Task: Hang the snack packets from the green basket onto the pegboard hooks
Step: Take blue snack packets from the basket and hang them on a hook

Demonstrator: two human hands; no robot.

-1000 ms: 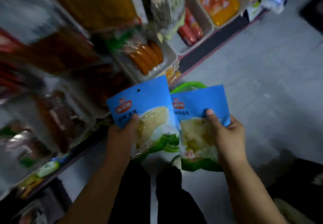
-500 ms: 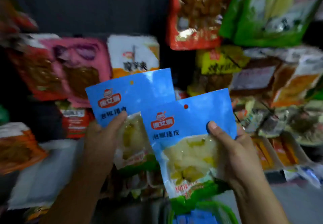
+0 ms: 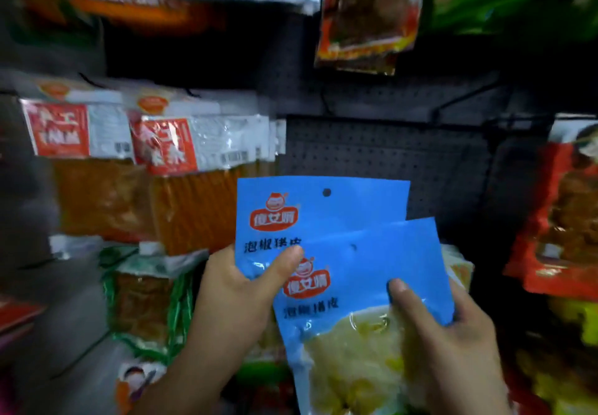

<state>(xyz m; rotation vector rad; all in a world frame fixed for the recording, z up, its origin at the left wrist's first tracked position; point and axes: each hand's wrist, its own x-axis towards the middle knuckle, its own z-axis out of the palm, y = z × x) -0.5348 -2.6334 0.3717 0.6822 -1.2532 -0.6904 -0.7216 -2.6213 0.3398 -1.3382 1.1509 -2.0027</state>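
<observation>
Because each hang hole must meet a hook, I raise both glossy blue plastic snack packets toward the bare dark perforated pegboard [image 3: 382, 155]. My left hand [image 3: 233, 304] pinches the rear packet [image 3: 323, 211], thumb across its front; my right hand [image 3: 453, 340] grips the overlapping front packet [image 3: 356, 288], fingers curled round its edge.

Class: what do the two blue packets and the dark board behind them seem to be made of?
Blue packets: apparently thin glossy plastic film; they show sheen, and a clear window reveals pale food. Board: rigid perforated panel, matt dark, probably painted metal; rows of small holes show.
</observation>
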